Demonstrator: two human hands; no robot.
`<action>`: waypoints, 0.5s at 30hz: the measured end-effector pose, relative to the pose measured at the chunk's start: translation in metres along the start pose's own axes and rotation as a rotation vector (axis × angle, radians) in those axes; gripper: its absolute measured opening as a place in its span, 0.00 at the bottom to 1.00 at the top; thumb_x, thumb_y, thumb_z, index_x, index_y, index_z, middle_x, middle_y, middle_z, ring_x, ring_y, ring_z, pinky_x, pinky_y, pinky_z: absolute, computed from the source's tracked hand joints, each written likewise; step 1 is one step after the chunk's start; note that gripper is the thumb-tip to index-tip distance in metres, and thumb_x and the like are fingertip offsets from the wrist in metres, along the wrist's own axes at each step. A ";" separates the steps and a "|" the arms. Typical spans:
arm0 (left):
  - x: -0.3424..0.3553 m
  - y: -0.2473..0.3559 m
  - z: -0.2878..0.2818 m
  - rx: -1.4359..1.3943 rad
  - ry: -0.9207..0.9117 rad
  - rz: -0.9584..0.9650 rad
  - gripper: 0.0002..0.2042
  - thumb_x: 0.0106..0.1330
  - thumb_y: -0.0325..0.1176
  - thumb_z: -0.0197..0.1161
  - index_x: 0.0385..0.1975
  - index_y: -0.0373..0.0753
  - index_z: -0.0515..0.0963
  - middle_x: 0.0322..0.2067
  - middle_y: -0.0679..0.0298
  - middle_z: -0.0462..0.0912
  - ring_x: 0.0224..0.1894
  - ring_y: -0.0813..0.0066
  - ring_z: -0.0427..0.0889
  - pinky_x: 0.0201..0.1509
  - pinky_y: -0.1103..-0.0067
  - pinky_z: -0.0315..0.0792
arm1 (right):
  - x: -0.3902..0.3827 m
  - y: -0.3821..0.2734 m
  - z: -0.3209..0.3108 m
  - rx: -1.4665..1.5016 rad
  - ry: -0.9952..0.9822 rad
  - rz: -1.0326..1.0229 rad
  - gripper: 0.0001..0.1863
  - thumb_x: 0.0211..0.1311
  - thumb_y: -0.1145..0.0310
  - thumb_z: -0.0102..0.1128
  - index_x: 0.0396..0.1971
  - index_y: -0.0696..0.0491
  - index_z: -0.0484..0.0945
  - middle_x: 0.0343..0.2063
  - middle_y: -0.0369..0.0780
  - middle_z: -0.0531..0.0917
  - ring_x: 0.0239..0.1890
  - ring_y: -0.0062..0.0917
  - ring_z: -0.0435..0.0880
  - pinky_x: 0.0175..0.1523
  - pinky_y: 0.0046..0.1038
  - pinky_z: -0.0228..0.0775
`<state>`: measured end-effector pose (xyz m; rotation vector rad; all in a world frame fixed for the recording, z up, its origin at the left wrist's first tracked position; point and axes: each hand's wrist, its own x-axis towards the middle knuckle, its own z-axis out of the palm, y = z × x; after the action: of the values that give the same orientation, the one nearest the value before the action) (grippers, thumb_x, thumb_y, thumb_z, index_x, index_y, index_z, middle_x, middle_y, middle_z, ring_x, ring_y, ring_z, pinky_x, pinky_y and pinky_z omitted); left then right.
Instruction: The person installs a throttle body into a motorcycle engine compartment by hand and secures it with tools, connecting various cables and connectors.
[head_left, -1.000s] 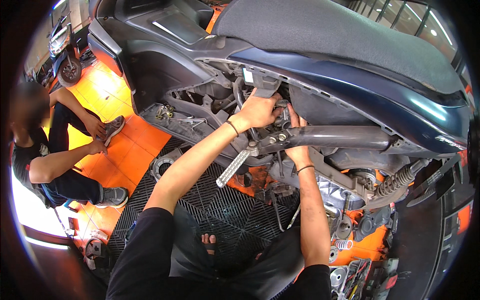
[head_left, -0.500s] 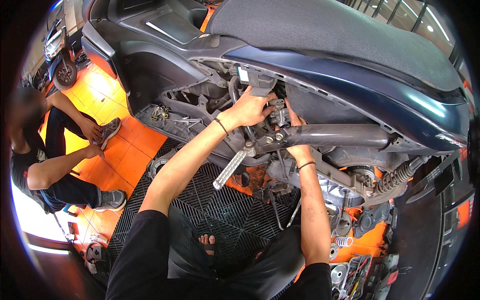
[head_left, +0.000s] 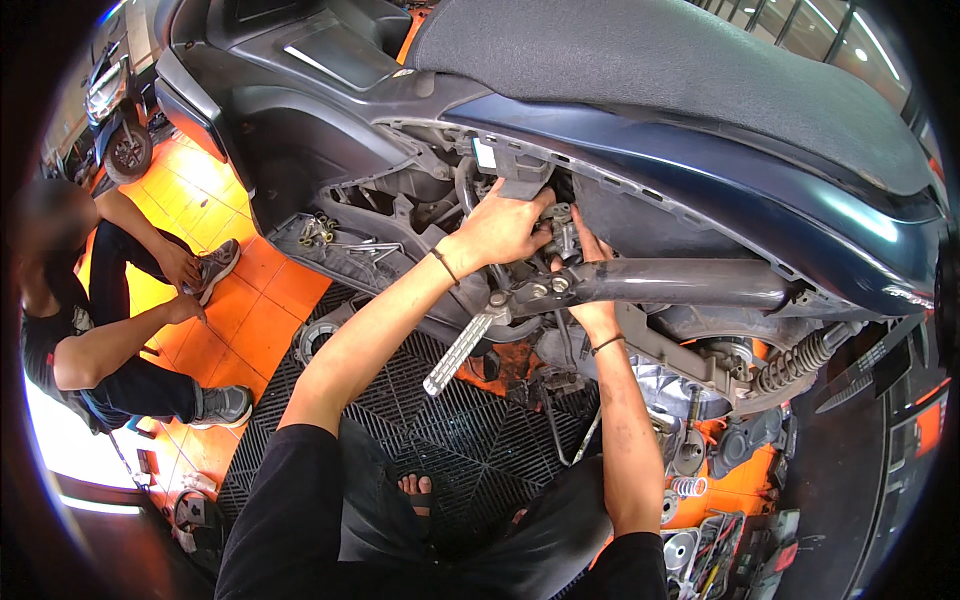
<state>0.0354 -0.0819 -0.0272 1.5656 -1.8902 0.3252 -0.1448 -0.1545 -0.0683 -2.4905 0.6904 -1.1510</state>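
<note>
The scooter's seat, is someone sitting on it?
No. The dark seat is bare, and the person works below it with the left hand and right hand reaching into the open engine area.

Both forearms reached up and forward from the lower edge, converging. The left hand (head_left: 497, 230) was raised with its back toward the camera, fingers curled in a grip. The right hand (head_left: 590, 262) sat just beside it, fingers pointing upward, partly hidden.
</note>
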 end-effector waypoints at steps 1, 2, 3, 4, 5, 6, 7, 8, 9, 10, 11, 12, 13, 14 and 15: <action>0.001 0.001 0.000 0.003 0.015 0.014 0.19 0.54 0.35 0.64 0.45 0.35 0.73 0.40 0.47 0.79 0.47 0.46 0.77 0.58 0.60 0.66 | 0.000 0.003 0.000 -0.023 0.016 -0.008 0.39 0.47 0.73 0.63 0.66 0.47 0.65 0.53 0.49 0.78 0.54 0.45 0.77 0.61 0.42 0.66; -0.001 0.000 0.001 0.009 0.032 0.023 0.20 0.53 0.36 0.64 0.45 0.35 0.73 0.40 0.48 0.79 0.48 0.47 0.77 0.59 0.60 0.66 | 0.001 0.005 0.001 -0.044 0.029 -0.018 0.38 0.49 0.71 0.62 0.65 0.49 0.66 0.51 0.50 0.79 0.52 0.47 0.77 0.59 0.43 0.66; -0.001 -0.002 0.003 0.023 0.052 0.037 0.20 0.54 0.36 0.64 0.45 0.35 0.74 0.40 0.48 0.79 0.47 0.48 0.78 0.59 0.60 0.66 | 0.001 0.006 0.001 -0.064 0.042 -0.029 0.36 0.50 0.69 0.62 0.64 0.50 0.67 0.49 0.51 0.79 0.50 0.49 0.78 0.57 0.45 0.66; -0.001 -0.003 0.004 0.038 0.071 0.050 0.20 0.54 0.37 0.64 0.46 0.36 0.74 0.40 0.49 0.80 0.47 0.49 0.78 0.59 0.60 0.65 | 0.001 0.007 0.001 -0.044 0.018 -0.029 0.37 0.49 0.71 0.61 0.65 0.49 0.65 0.52 0.50 0.77 0.54 0.47 0.75 0.60 0.43 0.64; 0.000 -0.004 0.005 0.053 0.090 0.068 0.20 0.54 0.37 0.64 0.46 0.36 0.74 0.40 0.50 0.80 0.47 0.50 0.79 0.60 0.60 0.65 | 0.002 0.006 0.000 -0.024 -0.002 -0.027 0.39 0.48 0.73 0.61 0.66 0.48 0.64 0.56 0.48 0.75 0.58 0.45 0.73 0.64 0.42 0.62; -0.001 -0.005 0.005 0.054 0.100 0.067 0.20 0.53 0.37 0.64 0.45 0.36 0.74 0.39 0.49 0.80 0.47 0.50 0.78 0.59 0.60 0.65 | 0.002 0.006 -0.001 -0.004 -0.021 -0.026 0.41 0.47 0.75 0.60 0.67 0.47 0.63 0.59 0.46 0.73 0.61 0.43 0.71 0.67 0.40 0.59; -0.001 -0.006 0.006 0.056 0.111 0.067 0.19 0.53 0.38 0.64 0.43 0.35 0.75 0.38 0.48 0.79 0.48 0.50 0.78 0.59 0.61 0.65 | 0.003 0.005 0.000 -0.034 0.014 -0.080 0.39 0.49 0.73 0.60 0.66 0.48 0.64 0.57 0.48 0.75 0.59 0.45 0.72 0.64 0.41 0.61; -0.001 -0.003 0.005 0.053 0.120 0.068 0.19 0.52 0.38 0.64 0.42 0.34 0.75 0.37 0.47 0.79 0.48 0.49 0.77 0.58 0.61 0.65 | 0.005 0.001 0.000 -0.065 0.050 -0.129 0.37 0.50 0.70 0.60 0.65 0.49 0.65 0.54 0.50 0.76 0.56 0.47 0.74 0.62 0.43 0.63; -0.001 -0.002 0.004 0.049 0.073 0.031 0.20 0.53 0.38 0.64 0.44 0.36 0.75 0.38 0.48 0.80 0.48 0.51 0.78 0.59 0.61 0.65 | 0.005 0.000 -0.001 -0.097 0.085 -0.179 0.35 0.52 0.68 0.60 0.64 0.50 0.66 0.51 0.52 0.78 0.54 0.49 0.75 0.59 0.44 0.64; -0.001 -0.001 0.003 0.046 0.026 -0.006 0.20 0.54 0.38 0.64 0.46 0.38 0.75 0.40 0.49 0.80 0.48 0.52 0.79 0.60 0.61 0.64 | 0.003 0.004 0.001 -0.153 0.089 -0.161 0.36 0.52 0.68 0.60 0.65 0.50 0.65 0.51 0.52 0.78 0.54 0.49 0.75 0.59 0.44 0.64; 0.000 0.000 0.001 0.044 -0.019 -0.041 0.21 0.55 0.39 0.64 0.48 0.39 0.75 0.41 0.50 0.81 0.48 0.53 0.80 0.61 0.61 0.64 | 0.002 0.005 0.003 -0.209 0.095 -0.146 0.36 0.52 0.68 0.60 0.65 0.50 0.64 0.51 0.52 0.78 0.54 0.49 0.75 0.59 0.44 0.64; -0.001 -0.001 0.003 0.042 -0.008 -0.031 0.21 0.55 0.39 0.64 0.48 0.39 0.75 0.42 0.49 0.81 0.48 0.53 0.80 0.62 0.60 0.64 | 0.000 0.008 0.004 -0.226 0.076 -0.127 0.38 0.51 0.70 0.60 0.66 0.49 0.62 0.53 0.52 0.76 0.56 0.48 0.74 0.61 0.44 0.63; 0.000 0.000 0.003 0.035 -0.006 -0.023 0.21 0.55 0.39 0.64 0.49 0.39 0.75 0.42 0.49 0.81 0.48 0.53 0.80 0.62 0.60 0.64 | -0.001 0.010 0.004 -0.245 0.056 -0.107 0.39 0.51 0.71 0.60 0.67 0.48 0.61 0.54 0.52 0.75 0.58 0.48 0.72 0.62 0.44 0.63; 0.000 -0.001 0.002 0.033 -0.002 -0.019 0.22 0.55 0.39 0.64 0.49 0.39 0.75 0.42 0.49 0.81 0.48 0.53 0.80 0.62 0.60 0.64 | 0.000 0.006 0.002 -0.221 0.011 -0.087 0.41 0.49 0.74 0.59 0.68 0.47 0.59 0.58 0.51 0.72 0.61 0.47 0.69 0.65 0.43 0.61; -0.001 -0.002 0.001 0.030 0.002 -0.016 0.22 0.55 0.40 0.64 0.50 0.39 0.74 0.42 0.48 0.81 0.48 0.53 0.80 0.62 0.60 0.64 | 0.002 0.002 0.000 -0.202 -0.028 -0.065 0.43 0.49 0.75 0.59 0.69 0.47 0.57 0.58 0.51 0.72 0.61 0.47 0.70 0.65 0.43 0.61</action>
<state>0.0369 -0.0825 -0.0289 1.5990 -1.8791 0.3498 -0.1444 -0.1571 -0.0679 -2.7096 0.7581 -1.1159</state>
